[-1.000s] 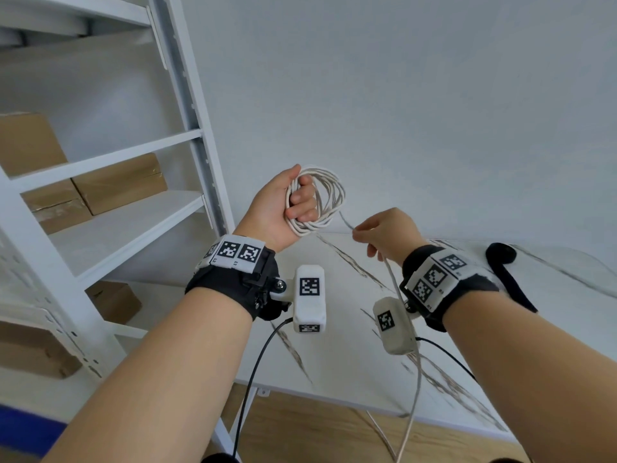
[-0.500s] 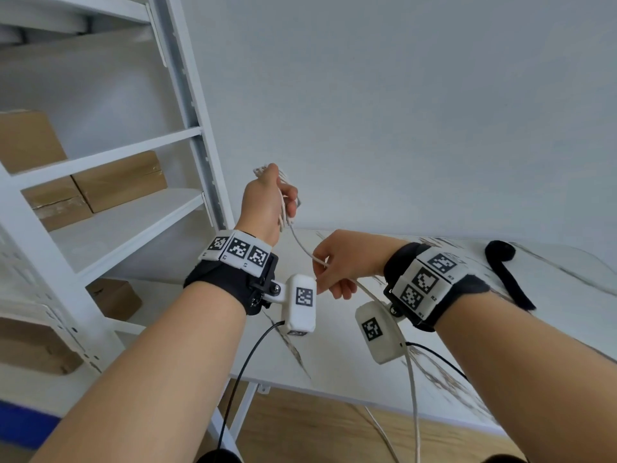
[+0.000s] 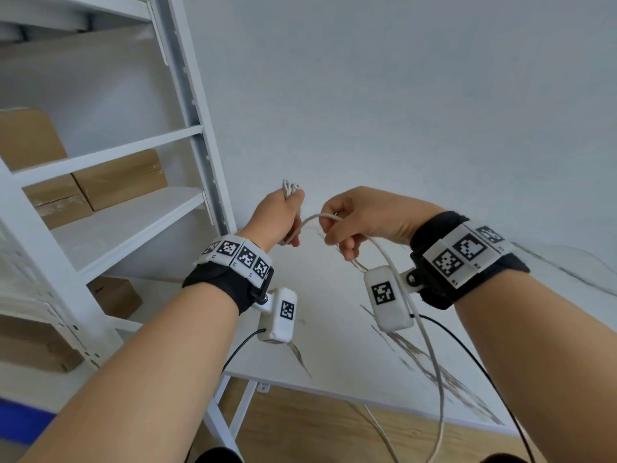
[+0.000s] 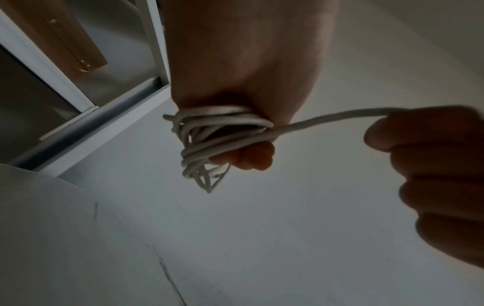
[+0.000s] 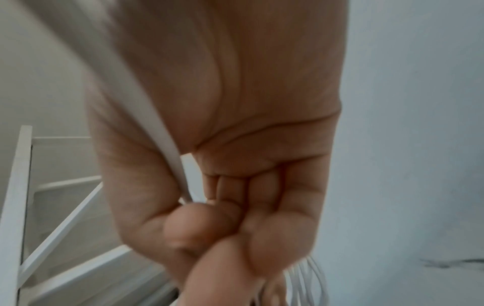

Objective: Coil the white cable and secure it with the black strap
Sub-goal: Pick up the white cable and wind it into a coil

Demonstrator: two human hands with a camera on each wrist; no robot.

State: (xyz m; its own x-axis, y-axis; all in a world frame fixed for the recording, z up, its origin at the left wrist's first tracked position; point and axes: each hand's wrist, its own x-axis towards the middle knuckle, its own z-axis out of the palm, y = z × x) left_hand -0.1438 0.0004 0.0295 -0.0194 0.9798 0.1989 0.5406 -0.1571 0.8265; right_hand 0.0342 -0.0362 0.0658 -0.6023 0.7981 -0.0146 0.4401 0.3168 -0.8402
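Two hands, one cable. The left hand (image 3: pixel 278 215) is raised in a fist, its grip curled round a bundle of loops of the white cable (image 4: pixel 209 134); the loops stand out above the fist in the head view and hang below the fingers in the left wrist view, too tangled to count. A single strand leaves the bundle and arcs across to the right hand (image 3: pixel 362 218), whose grip pinches it between thumb and forefinger — the other fingers are curled beneath. From the pinch the free length passes the right wrist, drops past the near edge of the table (image 3: pixel 334 362) and runs out of the bottom of the head view. In the right wrist view the strand crosses the palm toward the thumb; the picture is blurred, so the contact itself is not sharp.

Each wrist carries one black band with a strip of square printed markers and one small white camera housing (image 3: pixel 387 302); a thin black lead hangs from each housing.

The table is white with grey marble veining and stands on white legs over a wood-grain floor (image 3: pixel 300 426). To the left rises one white metal shelving unit (image 3: pixel 187 95). Five brown cardboard boxes (image 3: pixel 120 178) show on its shelves — three on the upper levels, two lower down. The wall behind is plain pale grey.
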